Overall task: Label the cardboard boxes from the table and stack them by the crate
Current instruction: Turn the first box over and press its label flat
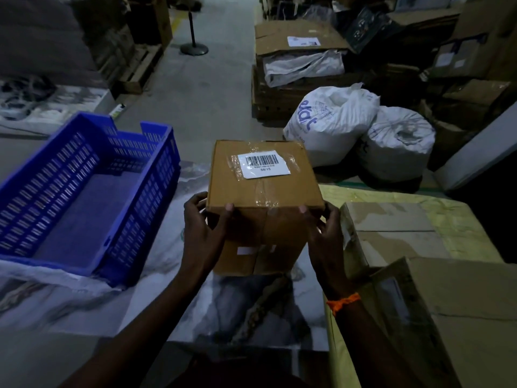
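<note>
A brown cardboard box (260, 191) is held in front of me, its taped top carrying a white barcode label (262, 164). My left hand (205, 228) grips its near left corner, thumb on the top edge. At the near right corner my right hand (324, 233) grips it the same way. A second brown box (251, 256) sits directly under the held one on the marbled table surface (156, 298). The empty blue plastic crate (84, 197) stands just to the left of the boxes.
Larger cardboard boxes (397, 236) (461, 317) lie on a yellow-wrapped surface at right. Two white sacks (335, 121) sit on the floor beyond. Stacked cartons (296, 65) and a black stand (194, 46) border the grey aisle (212, 88).
</note>
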`<state>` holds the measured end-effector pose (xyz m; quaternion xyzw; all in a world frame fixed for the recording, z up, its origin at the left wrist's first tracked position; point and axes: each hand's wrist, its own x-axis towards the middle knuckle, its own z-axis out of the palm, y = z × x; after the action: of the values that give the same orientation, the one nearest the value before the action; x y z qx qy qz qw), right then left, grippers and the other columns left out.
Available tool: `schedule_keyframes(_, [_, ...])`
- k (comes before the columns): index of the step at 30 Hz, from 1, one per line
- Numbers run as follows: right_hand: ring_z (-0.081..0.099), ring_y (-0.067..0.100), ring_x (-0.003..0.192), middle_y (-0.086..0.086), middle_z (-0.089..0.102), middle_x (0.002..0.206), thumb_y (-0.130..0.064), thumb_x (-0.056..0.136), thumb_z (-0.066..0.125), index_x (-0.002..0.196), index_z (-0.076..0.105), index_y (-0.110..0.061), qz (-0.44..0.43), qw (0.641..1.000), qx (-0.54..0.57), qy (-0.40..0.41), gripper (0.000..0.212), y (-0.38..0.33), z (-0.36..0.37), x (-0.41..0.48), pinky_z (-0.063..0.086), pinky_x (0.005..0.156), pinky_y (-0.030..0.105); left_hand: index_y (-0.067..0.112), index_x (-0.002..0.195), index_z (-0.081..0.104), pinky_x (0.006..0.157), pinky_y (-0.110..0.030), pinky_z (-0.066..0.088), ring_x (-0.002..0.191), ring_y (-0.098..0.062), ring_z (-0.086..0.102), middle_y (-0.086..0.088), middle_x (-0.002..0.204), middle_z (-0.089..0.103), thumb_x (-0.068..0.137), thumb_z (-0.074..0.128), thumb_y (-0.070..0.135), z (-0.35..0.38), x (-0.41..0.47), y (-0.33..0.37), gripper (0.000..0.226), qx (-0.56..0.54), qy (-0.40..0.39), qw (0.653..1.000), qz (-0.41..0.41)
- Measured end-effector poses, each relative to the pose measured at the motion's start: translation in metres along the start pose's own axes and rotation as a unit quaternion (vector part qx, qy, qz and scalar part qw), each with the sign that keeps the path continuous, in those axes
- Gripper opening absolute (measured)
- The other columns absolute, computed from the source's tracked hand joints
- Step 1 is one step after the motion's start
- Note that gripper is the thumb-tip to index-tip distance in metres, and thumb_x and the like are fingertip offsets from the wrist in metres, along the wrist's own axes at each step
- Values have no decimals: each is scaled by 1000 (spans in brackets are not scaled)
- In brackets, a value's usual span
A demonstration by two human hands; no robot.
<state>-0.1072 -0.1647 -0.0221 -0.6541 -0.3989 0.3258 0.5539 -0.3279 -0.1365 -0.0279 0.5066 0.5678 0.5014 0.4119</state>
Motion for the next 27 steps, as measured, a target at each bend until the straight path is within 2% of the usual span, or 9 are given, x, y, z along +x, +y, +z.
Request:
schedule_keyframes(3, [64,1,115,-7,64,131,-71,77,68,135,51,-24,4,1000,-7,6,77,9,-8,-18,54,85,14,21,139,39,93,-7,45,128,1,50,3,143,47,84,66,60,-4,-18,-5,73,-5,-1,1000,7])
schedule_keyframes(9, [61,4,117,-2,62,130,-54,83,68,133,51,-20,-7,1000,-19,12,62,7,-11,-27,51,79,8,20,137,40,94,-5,44,120,14,49,2,139,49,80,67,61,-11,-28,-9,75,13,-2,1000,11])
schedule_keyframes(12, [61,3,117,-8,59,131,-54,88,73,135,48,-26,-31,998,-45,6,60,5,-11,-22,57,84,18,21,142,38,97,-11,46,125,9,49,2,144,47,81,68,58,-14,-25,-2,76,21,-18,999,22])
schedule_keyframes(14, [55,1,118,-8,53,136,-50,90,71,142,46,-25,-88,989,-119,15,63,1,-10,-17,54,92,23,22,146,36,102,-13,44,133,-2,45,4,149,42,87,67,44,-17,-20,6,71,57,-37,995,79])
schedule_keyframes(16, [49,16,130,5,50,145,-41,90,67,147,45,-15,-182,956,-230,6,67,-8,-3,-8,46,102,32,20,149,39,114,-30,40,141,-14,39,1,153,40,89,61,31,-18,-6,17,64,151,-75,972,164])
schedule_keyframes(18, [43,32,140,16,48,152,-40,92,61,147,48,-9,-262,901,-342,-46,65,-21,10,6,38,114,49,22,150,43,121,-53,28,150,-23,30,-3,159,38,93,52,37,-11,16,28,60,278,-123,932,200])
schedule_keyframes(20, [32,33,151,15,38,162,-50,96,47,152,44,-13,-256,856,-430,-129,68,-36,27,20,28,120,58,22,153,40,122,-61,18,154,-25,22,-5,164,33,98,39,45,0,40,39,60,385,-163,886,203])
schedule_keyframes(23, [11,28,159,8,16,172,-57,101,27,161,28,-19,-220,822,-484,-205,72,-50,48,38,14,126,55,20,158,29,124,-55,9,156,-25,14,-7,168,23,105,31,45,15,61,45,59,462,-211,841,188])
schedule_keyframes(27, [5,26,160,6,9,173,-52,109,24,164,18,-21,-216,786,-533,-226,63,-48,59,53,4,127,53,18,160,24,124,-49,6,156,-22,13,-4,169,20,100,14,47,18,65,41,68,500,-212,817,191])
